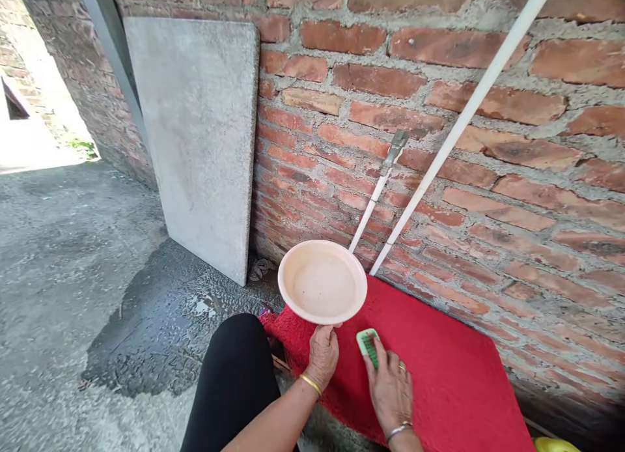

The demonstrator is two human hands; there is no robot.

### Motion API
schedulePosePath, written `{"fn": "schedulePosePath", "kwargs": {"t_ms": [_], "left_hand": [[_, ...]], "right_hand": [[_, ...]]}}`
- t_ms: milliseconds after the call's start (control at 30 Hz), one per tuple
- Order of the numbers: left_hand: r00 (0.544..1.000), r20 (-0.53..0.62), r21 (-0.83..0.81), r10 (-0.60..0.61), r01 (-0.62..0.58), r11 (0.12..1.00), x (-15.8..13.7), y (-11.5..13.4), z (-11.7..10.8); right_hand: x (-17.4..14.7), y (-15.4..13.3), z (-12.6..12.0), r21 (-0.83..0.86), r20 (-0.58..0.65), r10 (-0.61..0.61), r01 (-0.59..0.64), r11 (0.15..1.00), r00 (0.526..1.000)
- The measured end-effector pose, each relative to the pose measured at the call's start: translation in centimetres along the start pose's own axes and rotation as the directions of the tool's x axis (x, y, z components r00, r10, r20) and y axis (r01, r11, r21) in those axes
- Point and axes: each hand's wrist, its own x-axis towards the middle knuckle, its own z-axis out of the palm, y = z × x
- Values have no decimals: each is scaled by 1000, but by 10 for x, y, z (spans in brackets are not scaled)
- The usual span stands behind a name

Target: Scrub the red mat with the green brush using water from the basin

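Observation:
A pale pink plastic basin [323, 281] hangs over the left end of a red cloth [439, 367], a little tilted. My left hand [323, 355] is closed on its near rim, fingers partly hidden beneath it. The basin's bottom shows a few dark specks; whether water lies in it I cannot tell. On the red cloth, my right hand [390, 383] grips a green scrubbing brush [367, 345], its light green end and darker bristles showing past the fingers. The brush is to the right of the basin, apart from it.
A brick wall [381, 81] runs behind the cloth, with white pipes [454, 133] and a tap [396, 147]. A grey slab [200, 139] leans on it. Wet concrete floor [161, 328] lies left of my knee [239, 374]. Something yellow [554, 445] shows bottom right.

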Motion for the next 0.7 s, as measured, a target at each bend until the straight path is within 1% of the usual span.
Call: {"fn": "schedulePosePath", "kwargs": {"t_ms": [67, 133, 167, 233, 333, 400, 433, 500, 600, 700], "left_hand": [[999, 12, -7, -31, 31, 1000, 1, 3, 1], [999, 12, -16, -52, 52, 999, 1, 5, 3], [998, 10, -19, -58, 58, 998, 1, 5, 3], [998, 7, -10, -63, 63, 998, 1, 4, 3], [998, 7, 35, -64, 63, 997, 0, -2, -1], [998, 0, 73, -55, 55, 996, 1, -6, -3], [999, -3, 90, -47, 47, 995, 1, -8, -3], [999, -8, 120, -32, 32, 992, 1, -9, -2], [1000, -14, 152, -18, 20, 988, 1, -8, 1], [1000, -24, 173, -8, 12, 985, 1, -5, 4]], "right_hand": [[-6, 17, -1, -35, -19, 60, -60, 998, 998], [-15, 16, -3, -12, -38, 67, -68, 998, 997], [-20, 8, -3, 17, -47, 49, -48, 999, 998], [-28, -16, -3, 85, -54, -15, 20, 996, 998], [-33, -52, -2, 141, -31, -100, 104, 985, 994], [-32, -57, -1, 132, -16, -113, 114, 985, 993], [-33, -53, 0, 115, -15, -106, 107, 988, 994], [-35, -33, 0, 64, -21, -65, 66, 996, 998], [-44, 14, -1, -34, -22, 38, -39, 999, 999], [-53, 55, -4, -107, -7, 165, -165, 980, 986]]}}
